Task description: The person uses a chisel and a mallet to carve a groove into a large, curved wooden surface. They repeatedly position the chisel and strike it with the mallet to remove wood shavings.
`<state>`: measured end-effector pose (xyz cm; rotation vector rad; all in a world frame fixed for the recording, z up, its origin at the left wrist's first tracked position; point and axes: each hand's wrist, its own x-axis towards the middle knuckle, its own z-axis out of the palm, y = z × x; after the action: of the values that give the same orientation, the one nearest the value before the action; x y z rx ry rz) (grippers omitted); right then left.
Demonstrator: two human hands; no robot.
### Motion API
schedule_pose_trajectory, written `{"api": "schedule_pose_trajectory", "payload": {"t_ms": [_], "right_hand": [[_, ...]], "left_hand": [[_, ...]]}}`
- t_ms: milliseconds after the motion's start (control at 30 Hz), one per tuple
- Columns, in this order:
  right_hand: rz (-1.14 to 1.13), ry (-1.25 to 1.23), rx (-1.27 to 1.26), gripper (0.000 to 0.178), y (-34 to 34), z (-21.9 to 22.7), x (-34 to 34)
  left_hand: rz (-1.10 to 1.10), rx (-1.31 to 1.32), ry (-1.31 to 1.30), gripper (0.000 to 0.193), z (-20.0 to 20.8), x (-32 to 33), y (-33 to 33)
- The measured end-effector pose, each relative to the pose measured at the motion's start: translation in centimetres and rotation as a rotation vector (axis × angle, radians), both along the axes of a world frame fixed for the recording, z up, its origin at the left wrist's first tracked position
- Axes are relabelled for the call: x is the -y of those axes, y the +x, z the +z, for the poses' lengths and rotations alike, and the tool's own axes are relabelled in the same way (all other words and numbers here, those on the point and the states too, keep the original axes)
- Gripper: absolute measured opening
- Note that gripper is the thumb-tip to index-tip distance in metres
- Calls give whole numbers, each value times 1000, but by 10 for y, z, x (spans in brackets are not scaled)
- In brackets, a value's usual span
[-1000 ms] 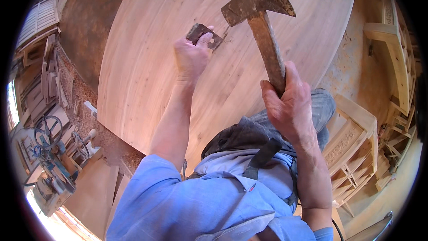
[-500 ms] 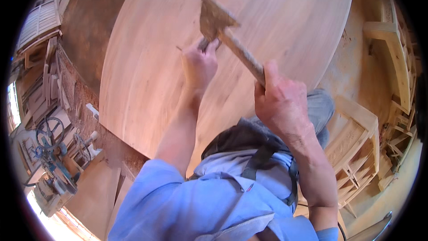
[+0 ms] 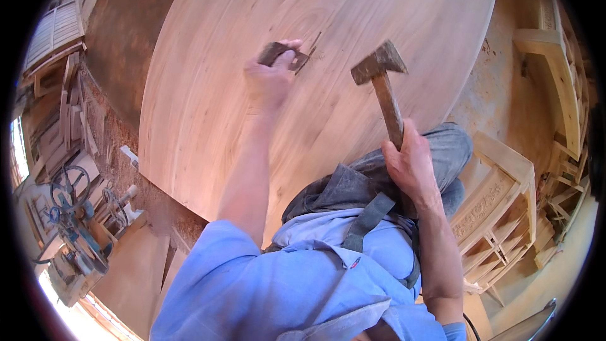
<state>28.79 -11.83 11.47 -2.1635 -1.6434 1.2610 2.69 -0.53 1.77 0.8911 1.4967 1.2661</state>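
My left hand (image 3: 267, 81) grips the dark flat piece (image 3: 272, 53) over the wooden panel (image 3: 315, 139). My right hand (image 3: 413, 165) is wrapped around the hatchet (image 3: 380, 65), handle axis pointing between eleven and twelve o'clock; the piece lies at nine o'clock from its head, apart.

upper centre, the left hand (image 3: 267, 79) grips a dark tool (image 3: 272, 54) over a pale wooden panel (image 3: 328, 113); right of centre, the right hand (image 3: 413, 163) holds an axe (image 3: 380, 65); lower right, carved furniture (image 3: 489, 199).
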Motion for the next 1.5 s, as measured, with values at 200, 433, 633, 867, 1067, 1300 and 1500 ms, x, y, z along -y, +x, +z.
{"api": "schedule_pose_trajectory", "payload": {"t_ms": [200, 433, 633, 867, 1067, 1300, 1500], "right_hand": [[-72, -59, -58, 27, 5, -9, 7], [-70, -73, -47, 29, 6, -15, 6], [-24, -34, -20, 27, 3, -15, 4], [1, 18, -27, 25, -9, -2, -9], [196, 328, -42, 15, -61, 69, -57], [559, 265, 198, 11, -77, 76, -91], [370, 229, 164, 18, -60, 44, -74]], "left_hand": [[10, 251, -136, 13, -2, -25, -36], [-39, 229, -36, 17, 8, -23, -27], [-88, 155, -58, 24, 6, -20, -23], [-96, 32, -25, 15, 6, -14, -12], [-172, -199, -37, 15, 5, -2, -3], [-152, -258, -14, 21, -18, 2, -4], [-165, -333, 64, 16, 3, 4, 3]]}}
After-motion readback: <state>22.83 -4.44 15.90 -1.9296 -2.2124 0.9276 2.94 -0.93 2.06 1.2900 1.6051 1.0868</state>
